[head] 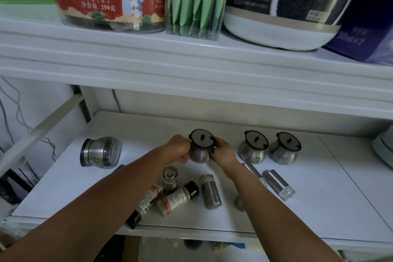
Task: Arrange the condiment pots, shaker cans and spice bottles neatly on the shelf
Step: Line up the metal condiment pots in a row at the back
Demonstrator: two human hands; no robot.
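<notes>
Both hands grip one steel condiment pot (201, 151) on the white shelf (319, 187): left hand (179, 151) and right hand (223, 153) have fingers closed around its sides, apparently to keep it upright and steer it. It stands well left of two matching pots (253, 148) (284, 149) already side by side, so it probably joins that row. A fourth pot (100, 152) lies tipped at far left. Spice bottles (177, 198) and shaker cans (210, 191) lie scattered nearer the front edge, not yet sorted.

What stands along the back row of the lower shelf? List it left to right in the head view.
Tipped-over steel pot → pot held in both hands → second lidded pot → third lidded pot.
</notes>
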